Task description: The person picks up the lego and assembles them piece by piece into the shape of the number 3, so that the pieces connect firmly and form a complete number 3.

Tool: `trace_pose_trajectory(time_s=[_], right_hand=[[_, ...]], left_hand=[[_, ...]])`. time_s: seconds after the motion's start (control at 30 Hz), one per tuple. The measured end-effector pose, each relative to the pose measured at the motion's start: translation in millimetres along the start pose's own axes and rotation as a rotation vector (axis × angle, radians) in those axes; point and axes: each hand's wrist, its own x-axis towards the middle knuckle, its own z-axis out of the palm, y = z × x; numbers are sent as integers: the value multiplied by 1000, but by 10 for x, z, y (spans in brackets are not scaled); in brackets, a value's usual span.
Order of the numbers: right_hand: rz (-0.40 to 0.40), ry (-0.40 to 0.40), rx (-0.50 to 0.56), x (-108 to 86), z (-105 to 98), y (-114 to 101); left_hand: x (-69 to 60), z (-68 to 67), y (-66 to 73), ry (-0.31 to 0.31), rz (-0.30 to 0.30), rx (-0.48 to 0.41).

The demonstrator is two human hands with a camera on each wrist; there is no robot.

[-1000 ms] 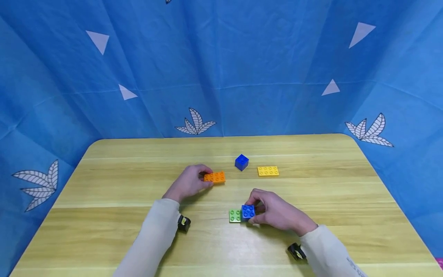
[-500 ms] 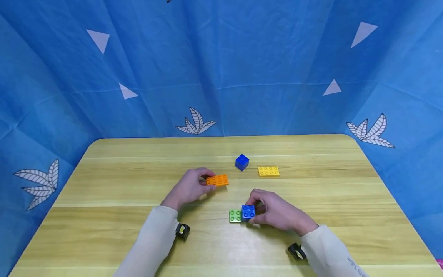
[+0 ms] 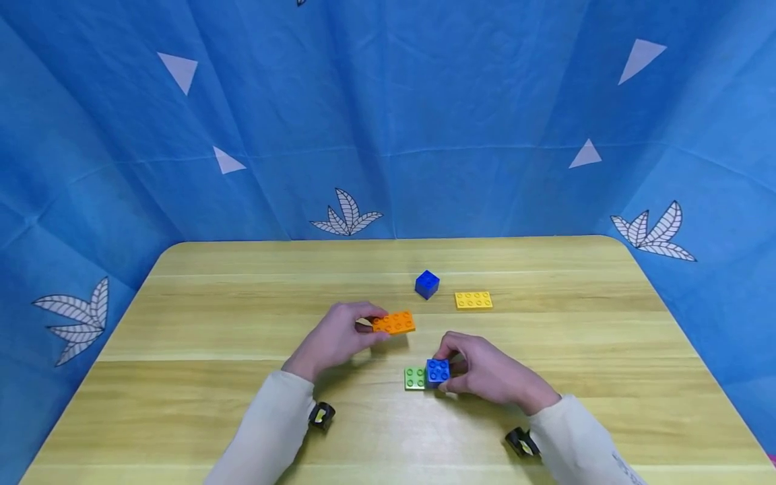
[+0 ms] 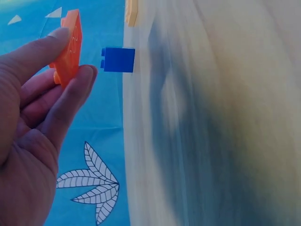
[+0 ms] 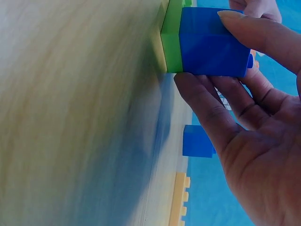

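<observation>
My left hand (image 3: 337, 337) pinches a flat orange building brick (image 3: 397, 322) between thumb and fingers. The left wrist view shows this orange brick (image 4: 71, 49) raised off the table. With thumb and fingers, my right hand (image 3: 485, 369) grips a square blue brick (image 3: 438, 372). In the right wrist view that blue brick (image 5: 211, 42) sits on the right end of a thin green brick (image 5: 172, 42), which lies on the table. Two studs across, the green brick's bare left part shows in the head view.
Farther back on the wooden table (image 3: 212, 303) stand a second blue brick (image 3: 427, 285) and a flat yellow brick (image 3: 473, 300). Behind the table hangs a blue patterned cloth (image 3: 388, 101). A small black device (image 3: 322, 416) is at the left cuff.
My left hand has lifted the orange brick and carried it right and nearer, toward the green and blue bricks. The right hand keeps its grip on the blue brick in place.
</observation>
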Motion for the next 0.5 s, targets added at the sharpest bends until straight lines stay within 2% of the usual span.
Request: trace_pose_trajectory(time_s=[0.13, 0.5], right_hand=[[-3, 1, 8, -4, -5, 5], [-9, 5, 1, 3, -1, 14]], left_hand=[[-49, 18, 18, -11, 59, 0], [-148, 78, 59, -12, 63, 14]])
